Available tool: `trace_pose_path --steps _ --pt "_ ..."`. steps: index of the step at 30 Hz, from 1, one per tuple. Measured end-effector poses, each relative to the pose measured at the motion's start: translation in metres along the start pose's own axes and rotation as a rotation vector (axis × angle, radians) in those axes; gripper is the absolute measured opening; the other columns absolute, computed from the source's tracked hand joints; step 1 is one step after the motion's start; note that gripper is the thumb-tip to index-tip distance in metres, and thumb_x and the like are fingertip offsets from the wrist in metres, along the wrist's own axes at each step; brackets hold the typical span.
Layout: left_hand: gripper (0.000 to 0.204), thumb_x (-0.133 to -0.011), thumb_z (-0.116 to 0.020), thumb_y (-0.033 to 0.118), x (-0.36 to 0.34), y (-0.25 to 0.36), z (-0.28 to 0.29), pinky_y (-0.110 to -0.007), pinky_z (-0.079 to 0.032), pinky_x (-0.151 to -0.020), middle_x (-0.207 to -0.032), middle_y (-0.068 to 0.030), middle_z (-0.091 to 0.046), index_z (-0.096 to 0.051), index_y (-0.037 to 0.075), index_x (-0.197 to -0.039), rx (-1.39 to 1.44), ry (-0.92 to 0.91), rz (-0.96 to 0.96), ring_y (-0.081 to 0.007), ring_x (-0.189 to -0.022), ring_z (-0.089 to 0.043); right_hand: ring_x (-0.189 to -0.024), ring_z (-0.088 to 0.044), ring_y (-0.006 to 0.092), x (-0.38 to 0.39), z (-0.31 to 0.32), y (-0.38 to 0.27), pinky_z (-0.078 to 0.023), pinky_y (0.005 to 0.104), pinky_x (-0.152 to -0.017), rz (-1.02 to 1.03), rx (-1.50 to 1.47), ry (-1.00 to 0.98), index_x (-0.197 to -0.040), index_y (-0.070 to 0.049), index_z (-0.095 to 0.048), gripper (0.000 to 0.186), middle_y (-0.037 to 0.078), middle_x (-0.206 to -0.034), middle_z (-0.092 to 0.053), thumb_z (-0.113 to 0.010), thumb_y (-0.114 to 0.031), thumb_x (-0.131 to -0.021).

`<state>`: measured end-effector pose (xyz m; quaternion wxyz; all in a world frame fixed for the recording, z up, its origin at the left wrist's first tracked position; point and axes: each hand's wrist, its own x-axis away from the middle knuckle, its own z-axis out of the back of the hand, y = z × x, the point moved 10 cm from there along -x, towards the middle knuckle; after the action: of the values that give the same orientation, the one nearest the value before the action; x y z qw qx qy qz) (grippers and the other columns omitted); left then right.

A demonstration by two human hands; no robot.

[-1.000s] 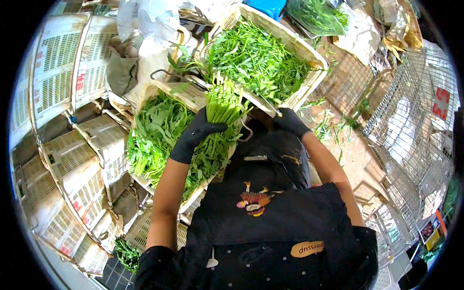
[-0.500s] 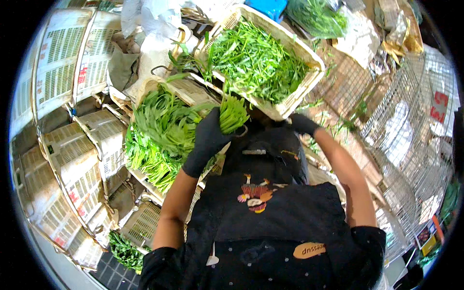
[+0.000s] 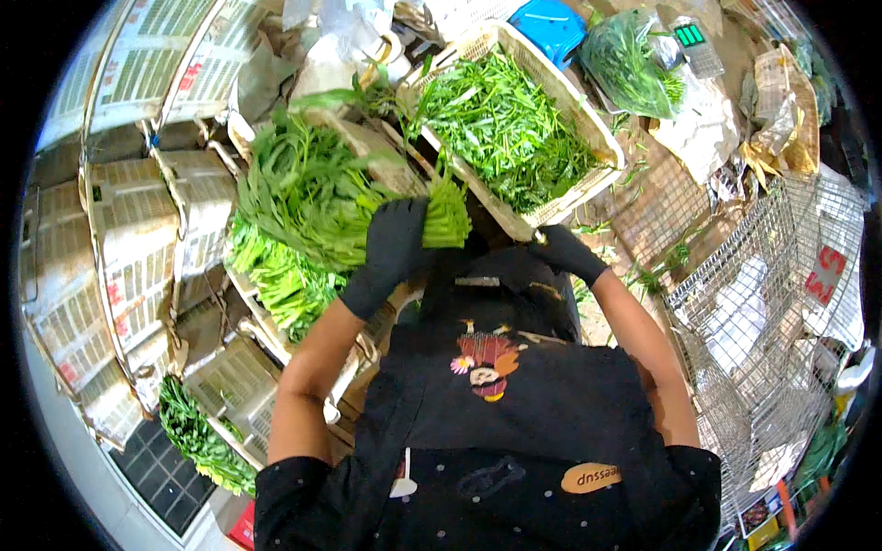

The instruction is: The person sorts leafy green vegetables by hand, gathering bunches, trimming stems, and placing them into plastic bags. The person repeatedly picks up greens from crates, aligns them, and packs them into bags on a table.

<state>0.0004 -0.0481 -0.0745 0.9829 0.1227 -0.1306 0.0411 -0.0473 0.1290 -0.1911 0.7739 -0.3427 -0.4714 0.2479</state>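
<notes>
My left hand (image 3: 395, 241), in a black glove, is closed round a bunch of long-leafed greens (image 3: 446, 217). Its cut stems point right, and its leaves trail left over the crate of greens beside it. More bunches of leafy greens (image 3: 289, 289) lie under those leaves in that pale crate. My right hand (image 3: 567, 254), also gloved in black, is at the near corner of a cream plastic crate (image 3: 602, 174). Its fingers are curled, with something small and pale at the tips that I cannot make out. Loose green leaves (image 3: 505, 119) fill the cream crate.
Pale slatted crates (image 3: 138, 225) stand stacked on the left. A wire mesh cage (image 3: 753, 303) is at the right. Beyond the cream crate are a blue plastic bag (image 3: 548, 29), bagged greens (image 3: 629, 69) and a small scale (image 3: 695, 46). More greens (image 3: 202, 436) sit low at the left.
The bunch in my left hand now lies more level, its leaves spread leftward. My right hand has come slightly left and nearer, by the crate corner. The whole view has shifted a little.
</notes>
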Motion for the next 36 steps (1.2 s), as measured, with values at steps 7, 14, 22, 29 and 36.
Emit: trace_pose_path --steps 7,14,22,29,36 --pt "0.060 -0.053 -0.066 0.032 0.008 0.026 0.031 -0.037 -0.035 -0.078 -0.089 -0.0115 -0.049 -0.044 0.004 -0.102 -0.084 0.105 -0.120 -0.0270 -0.087 -0.047 -0.075 -0.055 0.0329 -0.025 -0.005 -0.057 -0.043 0.0357 -0.066 0.163 0.091 0.062 -0.096 -0.003 -0.054 0.036 0.020 -0.083 -0.056 -0.059 -0.025 -0.067" --pt "0.057 -0.052 -0.068 0.021 0.028 0.018 0.085 -0.036 -0.038 -0.076 -0.090 -0.0128 -0.051 -0.045 0.003 -0.101 0.074 0.345 -0.121 -0.0276 -0.084 -0.049 -0.065 -0.055 0.0177 0.011 0.019 -0.031 -0.043 0.0312 -0.059 0.121 -0.225 0.187 -0.098 0.002 -0.050 0.043 0.013 -0.078 -0.058 -0.062 -0.024 -0.066" --pt "0.051 -0.057 -0.069 0.016 0.067 -0.011 0.157 -0.030 -0.038 -0.081 -0.100 -0.0095 -0.054 -0.049 0.001 -0.101 0.749 0.305 0.114 -0.0178 -0.092 -0.050 -0.077 -0.052 0.0335 0.032 0.074 -0.176 -0.043 0.0380 -0.063 0.545 0.192 0.453 -0.098 -0.005 -0.045 0.033 0.016 -0.088 -0.051 -0.056 -0.018 -0.069" --pt "0.062 -0.058 -0.070 0.013 0.057 0.042 0.123 -0.028 -0.038 -0.083 -0.103 -0.0083 -0.053 -0.039 0.000 -0.110 0.722 0.144 -0.067 -0.0160 -0.093 -0.051 -0.065 -0.055 0.0236 0.069 0.086 -0.239 -0.043 0.0327 -0.050 0.820 0.581 0.659 -0.095 -0.010 -0.050 0.025 0.009 -0.079 -0.051 -0.051 -0.015 -0.071" --pt "0.074 -0.052 -0.073 0.024 0.040 0.032 0.119 -0.030 -0.040 -0.078 -0.098 -0.0129 -0.054 -0.036 -0.004 -0.110 0.672 0.217 -0.034 -0.0219 -0.089 -0.053 -0.061 -0.051 0.0220 0.099 0.105 -0.246 -0.041 0.0317 -0.046 0.779 0.625 0.773 -0.092 -0.010 -0.053 0.025 0.007 -0.069 -0.048 -0.047 -0.007 -0.068"
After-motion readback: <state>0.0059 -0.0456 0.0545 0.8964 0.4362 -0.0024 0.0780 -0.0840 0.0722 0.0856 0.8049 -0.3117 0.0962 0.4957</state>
